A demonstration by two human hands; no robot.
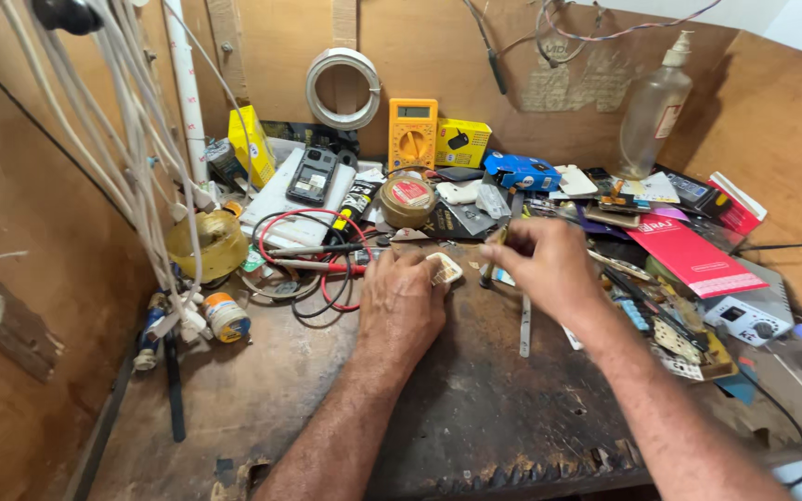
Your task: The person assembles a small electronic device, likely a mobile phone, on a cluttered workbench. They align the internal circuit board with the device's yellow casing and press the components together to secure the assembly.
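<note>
Pinning a small cream-coloured part (444, 268) to the dark tabletop (475, 399), the left hand (401, 301) lies palm down with its fingers curled over the part's near edge, a closed grip that presses rather than lifts. The part sits at the middle of the tabletop, just in front of a round tin (407, 199). Just beside it the right hand (540, 264) is closed around a thin tool (489, 269), whose tip stands close to the part; the hand is blurred, so the exact hold is hard to read.

Risk lies in the crowding. The tool tip could skid off the small part and strike the left fingers, since they rest right against it. Red and black test leads (327, 264) loop just beside the left hand and could snag a wrist, dragging the yellow meter (412, 134) behind them. Loose circuit boards (684, 343) near the right forearm could be swept off the edge by an elbow.
</note>
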